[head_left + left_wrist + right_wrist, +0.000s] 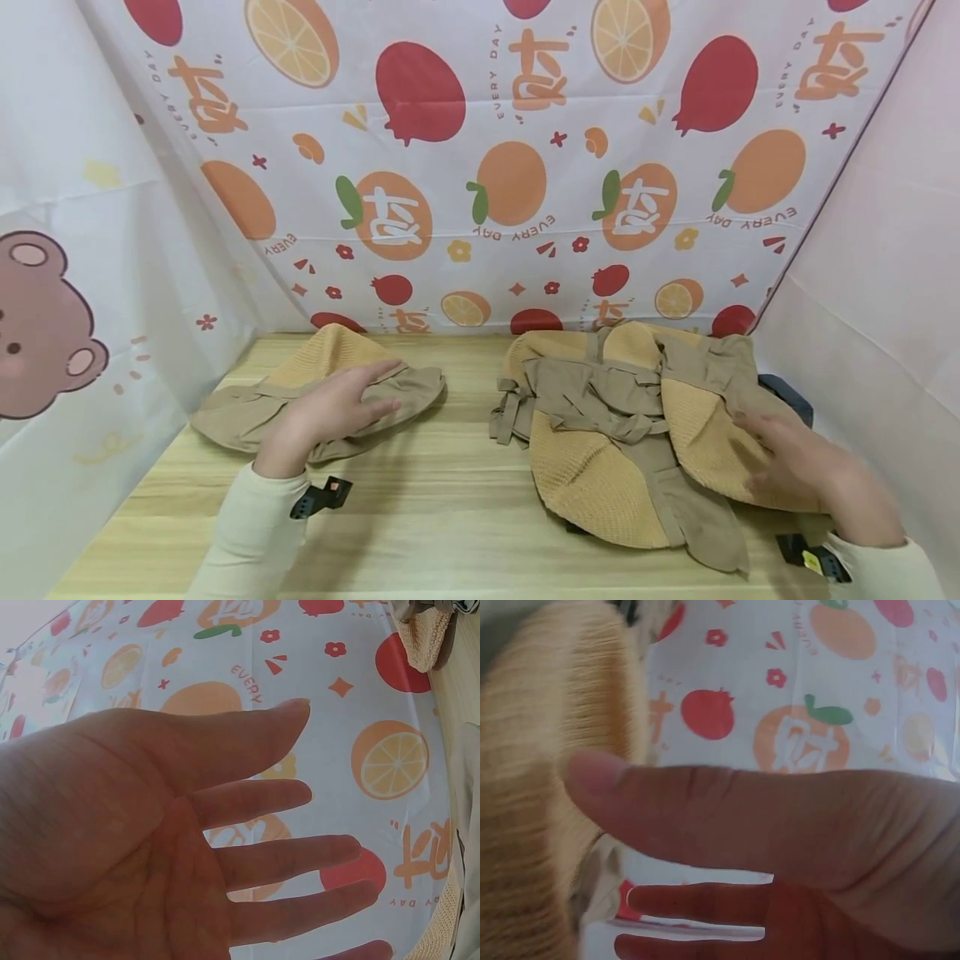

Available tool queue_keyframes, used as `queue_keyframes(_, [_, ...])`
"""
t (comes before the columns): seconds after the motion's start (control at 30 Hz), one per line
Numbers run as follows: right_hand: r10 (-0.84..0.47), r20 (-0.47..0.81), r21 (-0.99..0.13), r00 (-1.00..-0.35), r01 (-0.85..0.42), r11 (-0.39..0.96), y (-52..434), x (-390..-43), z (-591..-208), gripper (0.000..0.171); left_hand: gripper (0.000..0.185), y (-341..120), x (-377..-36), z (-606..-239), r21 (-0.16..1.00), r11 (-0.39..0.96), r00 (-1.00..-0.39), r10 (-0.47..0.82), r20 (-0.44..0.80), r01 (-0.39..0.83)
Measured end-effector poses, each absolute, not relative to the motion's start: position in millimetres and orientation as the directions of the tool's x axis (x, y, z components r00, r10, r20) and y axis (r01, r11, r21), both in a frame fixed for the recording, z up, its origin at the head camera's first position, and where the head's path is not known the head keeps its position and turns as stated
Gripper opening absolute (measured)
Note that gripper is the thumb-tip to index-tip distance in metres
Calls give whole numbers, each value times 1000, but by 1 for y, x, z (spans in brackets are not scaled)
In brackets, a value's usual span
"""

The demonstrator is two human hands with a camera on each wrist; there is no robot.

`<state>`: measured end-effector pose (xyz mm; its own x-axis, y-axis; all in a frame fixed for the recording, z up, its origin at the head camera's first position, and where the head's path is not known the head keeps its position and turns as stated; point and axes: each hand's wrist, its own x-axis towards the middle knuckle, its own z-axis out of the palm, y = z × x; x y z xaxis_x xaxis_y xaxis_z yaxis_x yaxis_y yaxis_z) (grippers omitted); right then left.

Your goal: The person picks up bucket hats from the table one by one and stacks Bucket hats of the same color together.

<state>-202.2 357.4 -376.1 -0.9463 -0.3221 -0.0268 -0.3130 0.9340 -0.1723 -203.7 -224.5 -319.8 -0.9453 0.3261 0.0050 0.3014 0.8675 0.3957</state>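
Observation:
A sun hat point(330, 354) with a yellow woven part and a beige cloth part lies on the left of the table. My left hand point(330, 412) is over its near side, fingers straight and spread; the left wrist view shows nothing in the palm point(112, 847). On the right, more yellow-and-beige hats point(600, 487) lie overlapped, some with cloth bows. Beside the rightmost woven part point(705, 429) is my right hand point(802, 458), slightly blurred, its fingers extended. In the right wrist view the thumb point(675, 810) overlaps the woven hat point(525, 795); whether they touch I cannot tell.
A dark blue object point(787, 398) shows partly behind the hats at the right. The wood-grain table point(442, 517) ends at a fruit-print cloth point(465, 275) at the back. White cloth walls point(885, 275) stand on both sides.

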Motion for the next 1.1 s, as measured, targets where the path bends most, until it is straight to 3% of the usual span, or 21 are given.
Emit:
queue_keyframes(0.2, [-326, 88, -76, -941, -332, 940, 369, -182, -395, 91, 62, -223, -205, -320, 394, 874, -948, 318, -20, 284])
queue_keyframes(0.33, [-345, 207, -58, -915, -364, 930, 375, -172, -405, 110, 62, -222, -205, -319, 396, 874, -949, 316, -21, 282])
queue_keyframes(0.43, [-303, 178, -73, -936, -320, 945, 380, -169, -412, 123, 62, -221, -206, -319, 400, 873, -949, 315, -22, 281])
queue_keyframes(0.53, [-234, 93, -95, -968, -243, 965, 385, -169, -417, 125, 62, -221, -206, -319, 402, 872, -949, 315, -27, 278])
queue_keyframes(0.67, [-242, 120, -99, -963, -254, 962, 392, -173, -423, 110, 62, -221, -206, -318, 400, 873, -948, 316, -31, 278])
queue_keyframes(0.87, [-343, 241, -74, -908, -370, 926, 398, -178, -422, 67, 62, -223, -205, -318, 401, 876, -951, 306, -36, 267])
queue_keyframes(1.1, [-256, 194, -131, -947, -284, 950, 397, -180, -397, 35, 62, -225, -204, -317, 407, 870, -950, 313, -21, 278])
